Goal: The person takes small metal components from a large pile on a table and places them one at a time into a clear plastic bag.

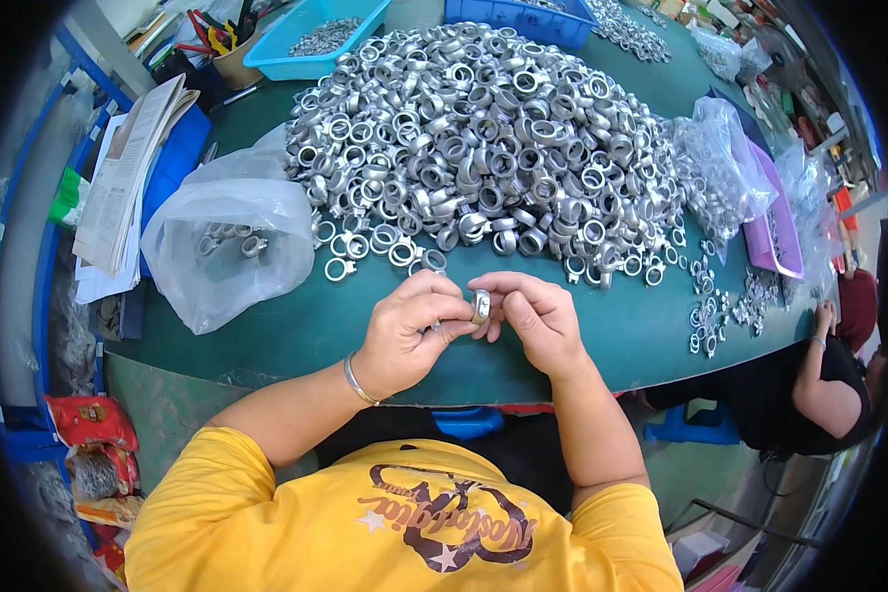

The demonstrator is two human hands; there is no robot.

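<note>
Between my two hands, just above the near part of the green table, is a small silver metal ring clamp (481, 306), seen nearly edge-on. My left hand (405, 335) pinches it between thumb and fingertips. From the other side, the curled fingers of my right hand (538, 321) touch it, with the thumb lifted a little off. A great heap of similar metal rings (483, 138) lies just beyond my hands, some loose ones along its near edge. Left of the hands a translucent plastic bag (232, 242) stands with a few rings inside.
Blue trays (316, 39) of small parts stand at the back. On the right are a plastic bag of parts (725, 168), a purple basket (775, 217) and scattered small fittings (710, 316). Another person (829, 395) sits at the right. Papers (133, 178) lean at the left.
</note>
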